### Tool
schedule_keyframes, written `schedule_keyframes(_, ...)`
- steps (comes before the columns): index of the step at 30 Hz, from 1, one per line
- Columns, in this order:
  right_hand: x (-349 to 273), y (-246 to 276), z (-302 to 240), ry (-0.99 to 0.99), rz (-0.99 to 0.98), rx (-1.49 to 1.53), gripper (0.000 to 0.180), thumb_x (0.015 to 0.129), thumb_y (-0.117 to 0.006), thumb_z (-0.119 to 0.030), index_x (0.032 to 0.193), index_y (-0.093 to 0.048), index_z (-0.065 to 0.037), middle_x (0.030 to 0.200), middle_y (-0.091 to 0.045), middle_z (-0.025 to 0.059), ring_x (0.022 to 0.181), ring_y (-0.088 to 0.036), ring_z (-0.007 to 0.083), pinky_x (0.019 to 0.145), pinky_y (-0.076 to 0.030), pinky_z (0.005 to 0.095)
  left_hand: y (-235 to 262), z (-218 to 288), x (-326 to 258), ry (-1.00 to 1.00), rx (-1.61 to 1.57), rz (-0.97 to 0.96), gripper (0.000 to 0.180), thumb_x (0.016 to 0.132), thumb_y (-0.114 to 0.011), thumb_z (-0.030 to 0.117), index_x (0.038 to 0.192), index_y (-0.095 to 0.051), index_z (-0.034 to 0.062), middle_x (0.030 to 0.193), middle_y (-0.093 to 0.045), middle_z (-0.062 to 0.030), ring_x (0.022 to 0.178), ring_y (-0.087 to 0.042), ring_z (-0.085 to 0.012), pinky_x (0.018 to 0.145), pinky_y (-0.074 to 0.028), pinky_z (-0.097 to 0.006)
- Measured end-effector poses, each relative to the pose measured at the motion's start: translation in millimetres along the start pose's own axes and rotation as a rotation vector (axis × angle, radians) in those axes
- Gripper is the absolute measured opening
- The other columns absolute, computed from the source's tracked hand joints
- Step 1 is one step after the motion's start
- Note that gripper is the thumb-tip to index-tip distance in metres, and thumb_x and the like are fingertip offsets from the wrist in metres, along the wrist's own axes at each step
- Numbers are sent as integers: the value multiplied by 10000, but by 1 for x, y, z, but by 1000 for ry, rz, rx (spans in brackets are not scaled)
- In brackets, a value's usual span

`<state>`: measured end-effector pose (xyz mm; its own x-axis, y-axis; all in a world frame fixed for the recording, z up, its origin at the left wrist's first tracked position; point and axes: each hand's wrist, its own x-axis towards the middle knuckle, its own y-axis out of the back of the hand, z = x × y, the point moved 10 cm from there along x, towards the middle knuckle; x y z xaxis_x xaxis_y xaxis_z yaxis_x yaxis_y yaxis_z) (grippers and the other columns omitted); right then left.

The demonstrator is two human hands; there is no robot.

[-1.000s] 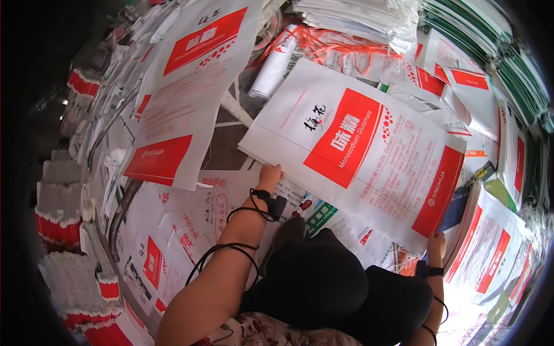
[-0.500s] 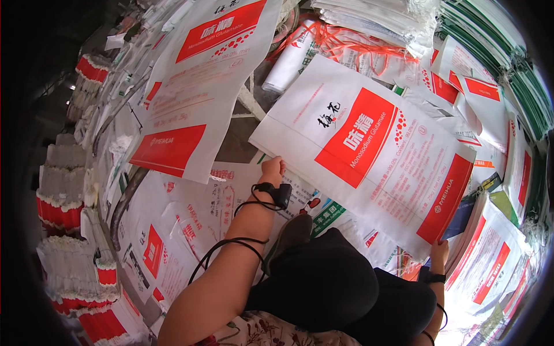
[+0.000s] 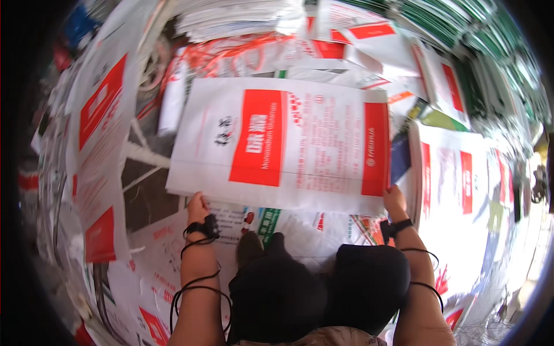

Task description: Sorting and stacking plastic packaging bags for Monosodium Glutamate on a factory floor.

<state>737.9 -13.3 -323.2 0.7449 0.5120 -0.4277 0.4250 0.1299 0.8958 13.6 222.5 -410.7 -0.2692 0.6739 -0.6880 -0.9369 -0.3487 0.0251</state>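
Observation:
A flat white sack (image 3: pixel 334 199) with red printed panels lies across in front of me, above my knees. My left hand (image 3: pixel 198 209) is closed on its near left corner. At the near right corner, beside the dark red band, my right hand (image 3: pixel 395 203) pinches the edge. The edges look layered at the left, but I cannot tell how many sacks are together. Each wrist carries a small black device on a strap, with black cords along the forearms.
A similar sack (image 3: pixel 98 173) stands upright at the left. More white and red sacks (image 3: pixel 447 230) are stacked on the right. Orange-red strapping (image 3: pixel 245 49) lies beyond, near a white roll (image 3: pixel 172 95). Stacks of white (image 3: pixel 239 23) and green-edged sacks (image 3: pixel 485 40) line the back.
My view has swung to the right, so surroundings shift left. The held sack has turned from a slant to nearly level before me. Both hands keep hold of its near corners.

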Motion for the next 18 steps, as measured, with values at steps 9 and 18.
schedule_keyframes(9, -1, 24, 36, -12, 78, 85, 298, 859, -604, -328, 1001, -618, -67, 1010, -681, 181, 968, -646, 373, 829, -509, 473, -37, 1, -34, 180, -26, 139, 221, 860, -630, 235, 692, -539, 123, 614, -506, 20, 514, -455, -82, 439, -350, -228)
schedule_keyframes(18, -13, 28, 35, -16, 118, 145, 346, 835, -622, -358, 966, -637, -39, 979, -680, 194, 967, -640, 389, 831, -504, 473, -30, -17, -24, 152, 177, 60, 156, 873, -605, 202, 830, -563, 58, 788, -600, -56, 621, -570, -148, 510, -477, -263)
